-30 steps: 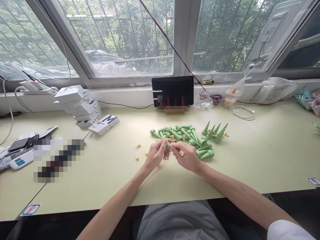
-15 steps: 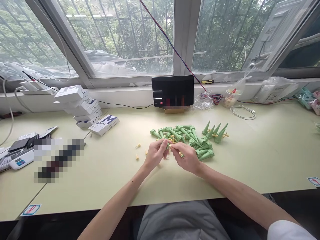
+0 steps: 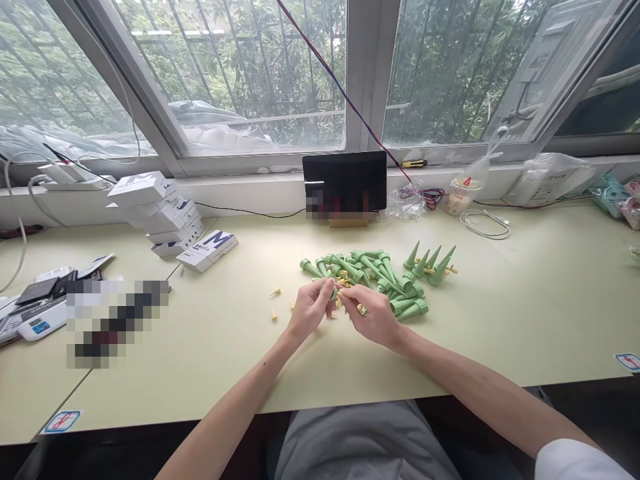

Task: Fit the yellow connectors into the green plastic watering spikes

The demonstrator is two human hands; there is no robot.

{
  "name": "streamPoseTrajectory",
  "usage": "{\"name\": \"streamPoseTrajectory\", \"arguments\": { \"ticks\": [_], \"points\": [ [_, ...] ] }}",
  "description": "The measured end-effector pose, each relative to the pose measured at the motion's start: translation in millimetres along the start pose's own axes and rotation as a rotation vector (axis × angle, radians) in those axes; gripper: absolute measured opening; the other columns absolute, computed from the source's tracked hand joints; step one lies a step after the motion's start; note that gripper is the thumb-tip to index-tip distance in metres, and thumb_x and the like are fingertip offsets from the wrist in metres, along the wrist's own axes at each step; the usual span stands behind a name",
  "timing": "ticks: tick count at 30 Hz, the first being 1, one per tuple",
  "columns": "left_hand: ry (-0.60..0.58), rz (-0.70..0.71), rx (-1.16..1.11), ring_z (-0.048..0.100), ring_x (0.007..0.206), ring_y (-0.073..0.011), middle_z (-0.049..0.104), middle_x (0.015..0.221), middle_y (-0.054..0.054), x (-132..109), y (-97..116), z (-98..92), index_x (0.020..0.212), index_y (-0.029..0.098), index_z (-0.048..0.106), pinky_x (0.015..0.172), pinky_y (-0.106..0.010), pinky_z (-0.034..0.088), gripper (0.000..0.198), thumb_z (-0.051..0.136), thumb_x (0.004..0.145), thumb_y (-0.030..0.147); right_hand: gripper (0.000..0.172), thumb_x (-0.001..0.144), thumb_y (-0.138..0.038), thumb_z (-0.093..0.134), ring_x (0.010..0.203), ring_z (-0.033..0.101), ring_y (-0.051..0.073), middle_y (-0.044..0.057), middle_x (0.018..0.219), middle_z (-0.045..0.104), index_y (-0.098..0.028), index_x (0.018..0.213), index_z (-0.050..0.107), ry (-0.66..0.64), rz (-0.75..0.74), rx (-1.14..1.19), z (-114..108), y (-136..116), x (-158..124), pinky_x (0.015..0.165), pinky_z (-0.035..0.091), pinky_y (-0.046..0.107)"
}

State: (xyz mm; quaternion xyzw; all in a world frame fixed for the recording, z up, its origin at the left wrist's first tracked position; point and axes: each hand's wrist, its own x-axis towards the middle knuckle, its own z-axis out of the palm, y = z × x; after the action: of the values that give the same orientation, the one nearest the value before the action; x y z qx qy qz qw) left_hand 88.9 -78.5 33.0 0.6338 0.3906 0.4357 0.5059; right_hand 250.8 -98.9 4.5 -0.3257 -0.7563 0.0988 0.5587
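My left hand [image 3: 311,305] is closed around a green plastic spike [image 3: 333,292], most of it hidden by the fingers. My right hand [image 3: 369,312] pinches a small yellow piece [image 3: 341,291] against the spike's end; the fingertips of both hands nearly meet. Just beyond the hands lies a pile of green cone-shaped spikes with ribbed caps [image 3: 375,267]. Several green spikes [image 3: 441,270] stand point-up to the right of the pile, with yellow pieces at their bases. Loose small yellow pieces [image 3: 275,315] lie left of my left hand.
A dark tablet [image 3: 345,183] leans on a stand at the back. White boxes [image 3: 165,213] are stacked at the back left, one box [image 3: 209,251] lying apart. A cup [image 3: 461,197] and a coiled white cable [image 3: 484,225] are at the back right. Electronics [image 3: 43,303] lie far left.
Almost nothing differs. Both hands stay together over the green spike and the small yellow piece; the view has shifted very slightly.
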Motion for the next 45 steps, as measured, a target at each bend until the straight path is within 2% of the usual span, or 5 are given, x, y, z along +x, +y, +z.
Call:
{"name": "streamPoseTrajectory", "arguments": {
  "ticks": [16,22,29,37,45],
  "points": [
    [-0.017,-0.004,0.001,0.048,0.040,-0.0080,0.053,0.054,0.002,-0.7,-1.0,-2.7,0.092,0.012,0.071,0.040,-0.020,0.036,0.048,0.054,0.092,0.057,0.013,0.098,-0.016,0.050,0.064,0.063,0.014,0.002,0.074,0.067,-0.021,0.094,0.061,0.005,-0.013,0.000,0.4,0.8,0.3,0.059,0.053,0.025],
    [-0.068,0.040,-0.051,0.056,0.050,-0.0112,0.059,0.059,0.001,-0.4,-4.9,-1.1,0.117,0.014,0.066,0.046,-0.021,0.043,0.046,0.056,0.092,0.051,0.013,0.098,-0.021,0.051,0.057,0.061,0.012,0.002,0.072,0.066,-0.020,0.091,0.062,0.027,0.079,0.011,-4.4,2.7,3.7,0.053,0.051,0.023],
    [-0.008,-0.001,0.002,0.051,0.043,-0.0094,0.055,0.052,0.000,0.2,-2.1,-1.0,0.090,0.011,0.072,0.042,-0.020,0.040,0.047,0.053,0.093,0.055,0.012,0.099,-0.019,0.050,0.062,0.064,0.014,0.003,0.077,0.068,-0.021,0.096,0.062,-0.016,0.031,0.017,0.8,1.9,-2.1,0.056,0.053,0.024],
    [-0.093,0.039,-0.065,0.059,0.056,-0.0123,0.061,0.066,-0.001,0.0,-3.9,-0.2,0.122,0.014,0.065,0.048,-0.021,0.045,0.045,0.058,0.092,0.048,0.013,0.099,-0.025,0.052,0.055,0.060,0.012,0.002,0.072,0.066,-0.020,0.092,0.062,0.017,0.108,0.019,-6.1,4.9,2.8,0.051,0.050,0.023],
    [-0.042,0.001,-0.011,0.054,0.044,-0.0106,0.061,0.055,-0.003,2.2,-4.9,-3.1,0.091,0.011,0.073,0.043,-0.021,0.042,0.051,0.055,0.090,0.059,0.012,0.098,-0.017,0.050,0.061,0.064,0.013,0.004,0.079,0.069,-0.021,0.094,0.061,-0.019,0.001,0.011,-0.2,4.6,-2.7,0.056,0.053,0.024]
  ]
}}
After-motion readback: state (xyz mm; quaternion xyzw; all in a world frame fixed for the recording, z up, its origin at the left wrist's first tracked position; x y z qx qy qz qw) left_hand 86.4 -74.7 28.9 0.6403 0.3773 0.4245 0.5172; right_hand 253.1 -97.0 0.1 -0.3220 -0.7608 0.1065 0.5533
